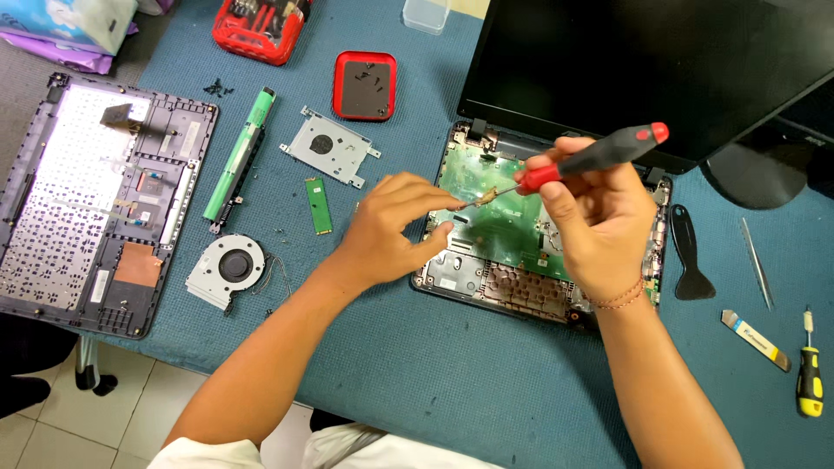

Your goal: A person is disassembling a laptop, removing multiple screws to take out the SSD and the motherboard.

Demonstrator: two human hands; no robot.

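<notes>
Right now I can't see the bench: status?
Right hand grips red-black screwdriver. Left hand steadies its tip over green motherboard. Nothing blocking.

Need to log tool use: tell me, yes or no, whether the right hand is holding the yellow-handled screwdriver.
No. The right hand grips the red-and-black screwdriver; the yellow-handled screwdriver lies untouched on the blue mat.

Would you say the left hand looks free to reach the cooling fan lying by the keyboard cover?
Probably yes: the left hand hovers empty at the green board's edge, and the cooling fan lies uncovered on the blue mat just to its left.
</notes>
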